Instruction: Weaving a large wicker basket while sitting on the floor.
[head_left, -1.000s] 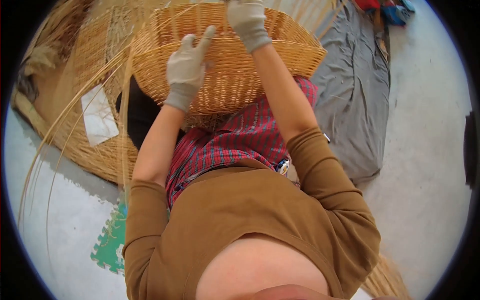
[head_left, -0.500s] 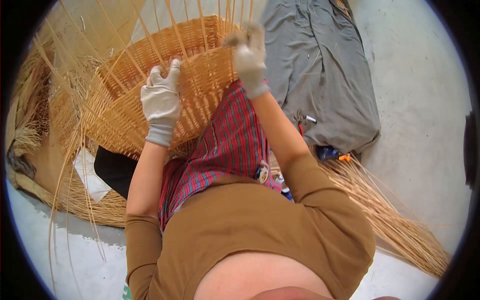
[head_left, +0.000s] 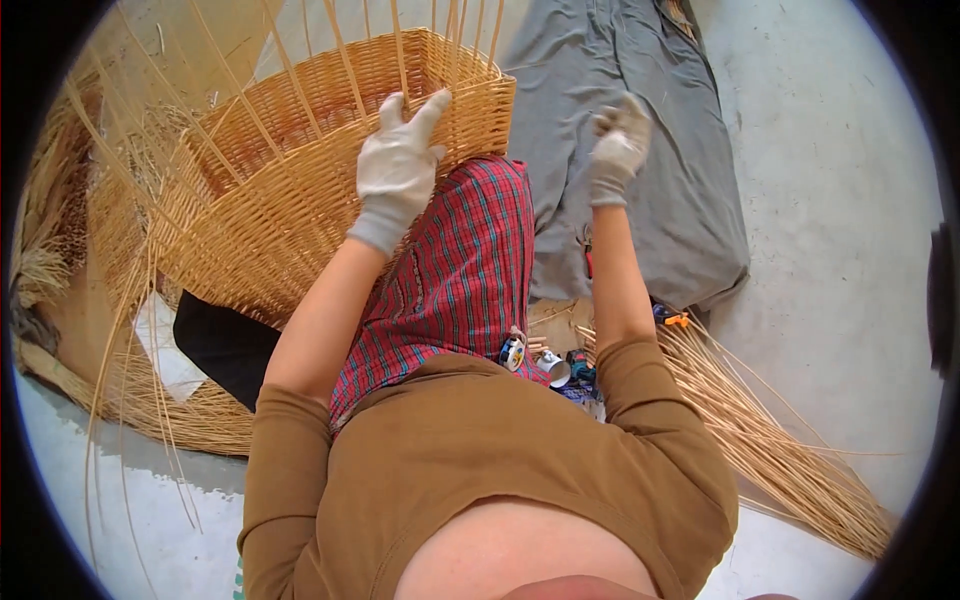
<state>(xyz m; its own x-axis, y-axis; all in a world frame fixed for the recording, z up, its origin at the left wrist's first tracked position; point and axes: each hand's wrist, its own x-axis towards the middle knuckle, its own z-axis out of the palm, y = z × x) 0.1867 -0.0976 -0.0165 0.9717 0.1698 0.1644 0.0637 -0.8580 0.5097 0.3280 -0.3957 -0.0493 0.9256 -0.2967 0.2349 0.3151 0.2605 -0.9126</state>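
i see the basket [head_left: 300, 190] walls woven, stakes untrimmed; left hand [head_left: 398, 165] spread flat on its rim, right hand [head_left: 620, 145] fisted, contents unclear.

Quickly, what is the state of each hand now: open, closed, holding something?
Left hand: open, gloved, fingers spread flat on the wicker basket near its rim.
Right hand: gloved, closed in a fist above the grey cloth; what it grips cannot be told.

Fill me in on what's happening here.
A seated person is weaving a tan wicker basket resting on a red plaid lap. The gloved left hand presses on the basket's rim among upright loose stakes. The gloved right hand is raised beside it, closed. A bundle of pale willow rods lies on the floor.
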